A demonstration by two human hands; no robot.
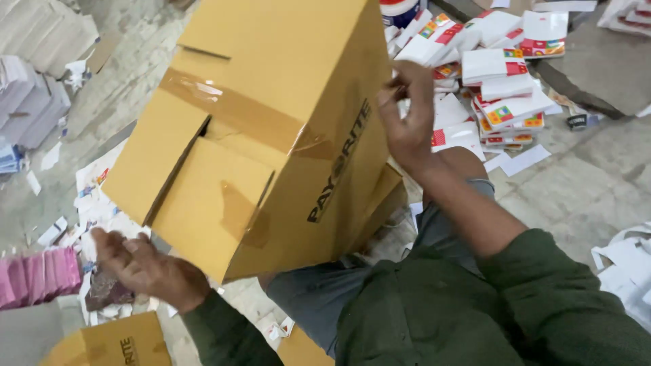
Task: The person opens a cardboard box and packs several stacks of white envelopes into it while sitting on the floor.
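Head view: a large tan cardboard box [271, 129] is tilted on edge over the person's lap, its flapped end turned toward the camera. A strip of clear brown tape [237, 112] runs across that end, and one flap sits ajar, leaving a dark gap beside it. The right hand [407, 115] is raised at the box's right side, fingers pinched together; whether its grip has hold of a tape end or only touches the cardboard I cannot tell. The left hand [146, 268] is low at the left, palm up and fingers spread, an open grip just below the box's lower corner and holding nothing. Both arms wear dark green sleeves. Beyond the box, on the stone floor [583, 183], lies a heap of small white cartons with red and coloured panels [502, 81]. A pink bundle [41, 274] lies at the left edge among paper scraps, grey stacked packs [30, 102] sit further up the left side, and a second tan box [108, 346] shows at the bottom.
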